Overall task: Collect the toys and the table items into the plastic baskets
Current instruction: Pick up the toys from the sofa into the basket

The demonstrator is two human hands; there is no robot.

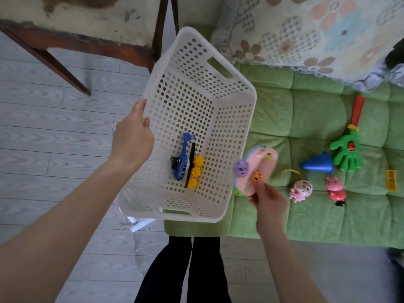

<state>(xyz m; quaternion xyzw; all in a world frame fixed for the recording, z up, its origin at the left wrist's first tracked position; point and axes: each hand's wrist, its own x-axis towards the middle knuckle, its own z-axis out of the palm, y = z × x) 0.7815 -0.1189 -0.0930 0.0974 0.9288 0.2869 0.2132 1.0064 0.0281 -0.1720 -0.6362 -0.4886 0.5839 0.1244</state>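
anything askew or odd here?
The white basket is tilted, gripped at one rim by the left hand alone. The blue helicopter and yellow gears lie bunched together inside. The right hand holds a pink toy, blurred, beside the basket. The wall has peeling, stained paint. Nothing spilled.

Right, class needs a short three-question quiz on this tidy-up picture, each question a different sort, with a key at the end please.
1. True or false: the blue helicopter lies inside the white basket.
2. What does the right hand hold? A) a blue cone B) a pink toy C) a green hand clapper
3. Fill in: the left hand grips the basket by its ____.

Key: 1 true; 2 B; 3 rim.
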